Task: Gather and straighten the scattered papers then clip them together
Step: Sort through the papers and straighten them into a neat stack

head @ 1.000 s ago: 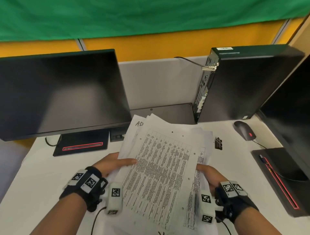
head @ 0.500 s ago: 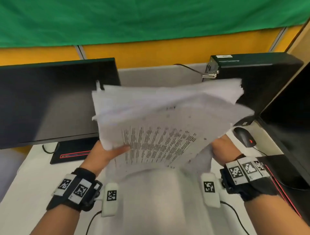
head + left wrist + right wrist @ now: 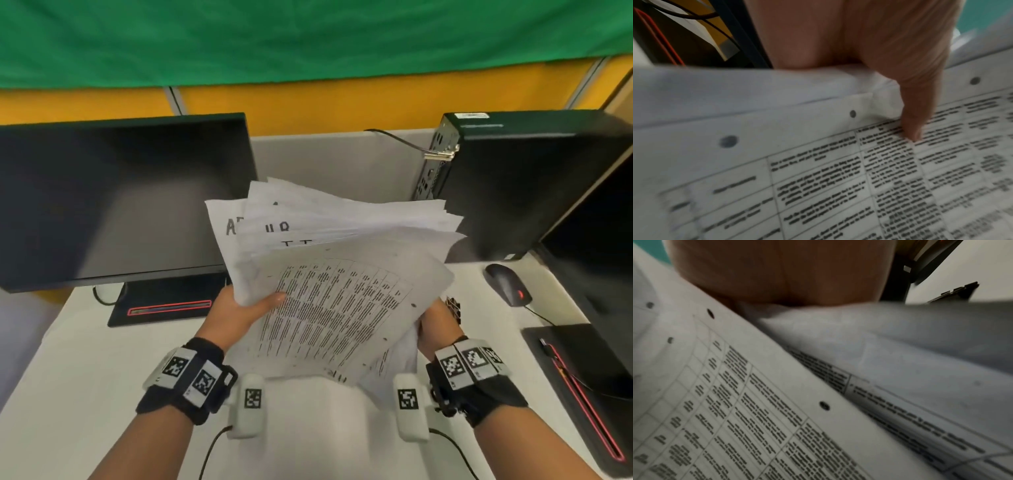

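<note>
A loose stack of printed papers point(image 3: 335, 284) is held up off the white desk point(image 3: 85, 370), tilted and fanned, with uneven edges. My left hand point(image 3: 239, 308) grips its left edge, thumb lying on the top sheet point(image 3: 818, 162). My right hand point(image 3: 440, 325) holds the right edge from beneath, its fingers hidden by the sheets point(image 3: 756, 402). A black binder clip point(image 3: 454, 306) lies on the desk just past my right hand, also seen as a dark clip point(image 3: 953, 292) in the right wrist view.
A black monitor point(image 3: 113, 202) stands at left on its base point(image 3: 164, 305). A black computer tower point(image 3: 527, 181) stands at right, with a mouse point(image 3: 507, 284) and a second monitor's base point(image 3: 582, 387) beside it. A grey partition is behind.
The stack rose off the desk, swung up high and flat half a second ago, and now has come back down lower, tilted toward me. Both hands kept their hold.
</note>
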Motion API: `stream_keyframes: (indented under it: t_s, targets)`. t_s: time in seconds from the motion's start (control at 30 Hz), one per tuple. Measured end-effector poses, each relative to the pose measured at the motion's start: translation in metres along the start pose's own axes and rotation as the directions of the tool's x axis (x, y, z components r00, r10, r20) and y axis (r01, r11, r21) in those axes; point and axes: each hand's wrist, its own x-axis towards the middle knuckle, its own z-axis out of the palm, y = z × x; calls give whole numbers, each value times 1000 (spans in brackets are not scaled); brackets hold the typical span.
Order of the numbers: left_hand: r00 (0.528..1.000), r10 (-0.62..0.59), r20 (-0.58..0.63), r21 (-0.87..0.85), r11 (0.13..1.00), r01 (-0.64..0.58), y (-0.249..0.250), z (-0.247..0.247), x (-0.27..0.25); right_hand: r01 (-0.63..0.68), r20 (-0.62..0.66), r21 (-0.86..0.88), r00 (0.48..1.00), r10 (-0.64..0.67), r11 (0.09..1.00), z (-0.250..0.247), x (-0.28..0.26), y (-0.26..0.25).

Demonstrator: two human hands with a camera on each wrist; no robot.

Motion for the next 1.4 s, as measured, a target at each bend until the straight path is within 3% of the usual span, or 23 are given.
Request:
stream_keyframes:
  t_s: [0.07, 0.17, 0.3, 0.37, 0.5, 0.6, 0.73, 0.87, 1.2, 1.4]
  targets:
    - [998, -43, -40, 2, 999, 43, -6, 2, 2, 89, 61, -14, 994, -88, 996, 2, -5, 4]
    - [991, -112, -80, -21, 994, 110, -14, 3, 2, 50, 100, 133, 993, -64, 990, -4, -10, 12]
    - [985, -146, -89, -36, 989, 144, -13, 9, -5, 123, 136, -114, 985, -107, 986, -6, -10, 21]
    - [991, -101, -82, -49, 994, 97, -4, 12, -9, 193, 111, -202, 979, -174, 960, -1, -11, 15]
    - [996, 72, -61, -140, 987, -80, 24, 9, -24, 380, -8, -54, 925, -381, 923, 10, -20, -18]
    - [991, 134, -16, -190, 972, -135, 19, 3, -32, 454, -17, -115, 888, -459, 883, 3, -19, -20]
    - [996, 89, -2, -138, 986, -88, 2, 3, -34, 420, 47, -212, 906, -420, 882, -5, -17, -4]
    - [994, 112, -4, -147, 983, -111, 6, 9, -26, 427, 78, -201, 904, -420, 881, 7, -19, -3]
    - [998, 53, -25, -80, 995, -55, 7, 8, -17, 351, -89, -64, 931, -355, 934, 3, -8, 2]
    - [996, -10, -86, -49, 999, 6, -1, 28, -17, 348, -139, -83, 924, -356, 934, 14, -9, 5]
